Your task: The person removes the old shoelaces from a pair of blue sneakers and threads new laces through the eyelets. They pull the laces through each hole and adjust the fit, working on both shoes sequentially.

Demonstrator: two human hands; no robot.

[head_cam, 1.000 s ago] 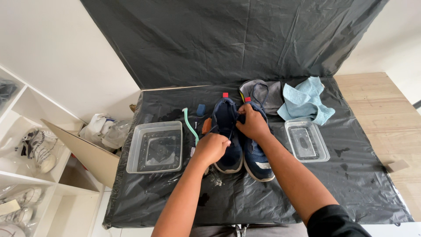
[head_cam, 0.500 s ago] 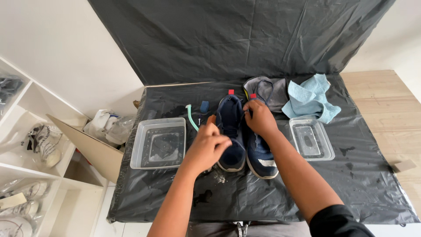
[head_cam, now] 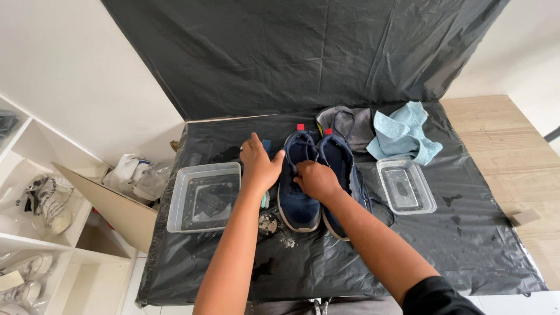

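- The left hand (head_cam: 258,165) lies just beside the left navy shoe (head_cam: 297,186), fingers spread and loosely curled, thumb stretched toward the shoe's collar; it grips nothing that I can make out.
- The right hand (head_cam: 317,179) rests on top of the pair, fingers bent down onto the laces of the left shoe; whether they pinch a lace or only press on it I cannot tell.
- The right navy shoe (head_cam: 344,175) sits touching its mate, just beyond the right knuckles, both on the black plastic sheet (head_cam: 443,233) that covers the table.
- By my judgement the shoes are light, with soft fabric uppers that give under the fingers and firmer pale soles; the sheet looks wet, so they may be damp and a little slick. The heel collar or the sole edge gives the surest hold, the laces a weak one.
- Left of the left fingers stands a clear tray (head_cam: 204,197) holding water; a smaller clear tub (head_cam: 405,185) lies to the right of the right hand.
- Beyond the fingertips lie a grey cloth (head_cam: 350,121) and a light blue cloth (head_cam: 405,131).
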